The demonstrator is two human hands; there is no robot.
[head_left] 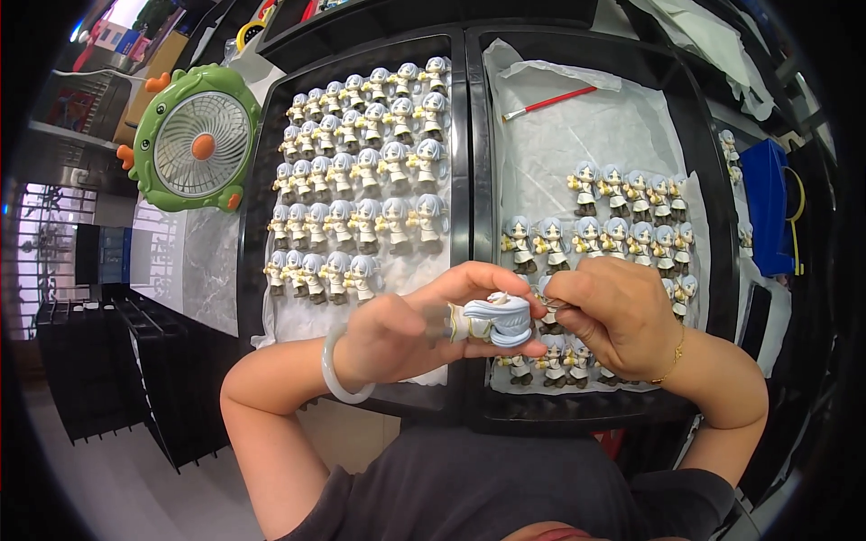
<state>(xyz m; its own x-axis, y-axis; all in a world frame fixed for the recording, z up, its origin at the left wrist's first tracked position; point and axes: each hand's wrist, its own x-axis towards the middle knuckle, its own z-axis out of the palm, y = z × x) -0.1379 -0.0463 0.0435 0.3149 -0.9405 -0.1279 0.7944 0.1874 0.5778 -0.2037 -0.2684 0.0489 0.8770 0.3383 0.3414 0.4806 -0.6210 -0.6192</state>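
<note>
My left hand [392, 329] is closed around a small figurine [507, 323] with pale blue-grey hair and a white, gold-trimmed outfit. The figurine lies on its side, its hair end toward my right hand. Thumb and fingers of my right hand [622, 316] are pinched together beside that end; whatever they grip, if anything, is too small to make out. Both hands are over the near part of two trays. Beneath my right hand, several similar figurines [588, 236] stand in the right tray, some hidden by it. More figurines [338, 225] fill rows in the left tray.
The black left tray [461, 162] and black right tray [577, 417] sit side by side, lined with white paper. A red-handled brush [555, 102] lies in the right tray's far part. A green fan [200, 144] stands at left; a blue bin [769, 212] is at right.
</note>
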